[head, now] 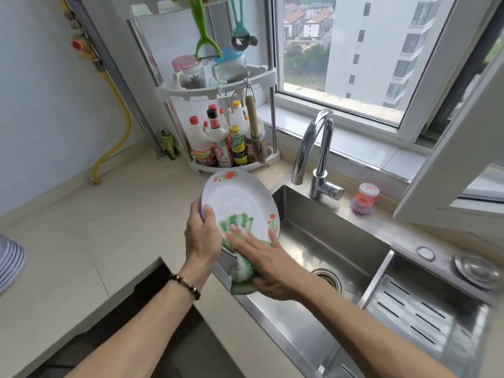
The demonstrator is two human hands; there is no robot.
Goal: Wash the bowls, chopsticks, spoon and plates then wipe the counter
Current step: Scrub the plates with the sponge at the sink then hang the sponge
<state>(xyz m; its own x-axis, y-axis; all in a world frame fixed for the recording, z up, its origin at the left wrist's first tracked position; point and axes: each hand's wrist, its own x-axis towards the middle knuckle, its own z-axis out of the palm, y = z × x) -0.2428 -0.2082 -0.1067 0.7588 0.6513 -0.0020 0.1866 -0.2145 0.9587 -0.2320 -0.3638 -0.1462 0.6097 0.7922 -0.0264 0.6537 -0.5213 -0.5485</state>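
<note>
1. Beige stone counter (81, 236) fills the left half of my view, from nine o'clock down to six.
2. Stainless steel sink (321, 241) sits at four o'clock, its drain (328, 279) near the centre; a chrome tap (316, 151) arches over it at one o'clock.
3. A white corner rack (218, 88) stands at twelve o'clock, holding sauce bottles (221, 143).
4. The white plate (237, 203), with red flowers on its rim, is tilted on edge at centre, above the sink's left edge.
5. My left hand (203, 236) grips the plate's left rim, thumb curled over the front.
6. My right hand (261, 255) lies flat, fingers straight, pressing a green-and-white cloth (242, 271) against the plate's lower face.
7. A purple-and-pink dish brush (364, 199) rests at three o'clock, right of the tap.
</note>
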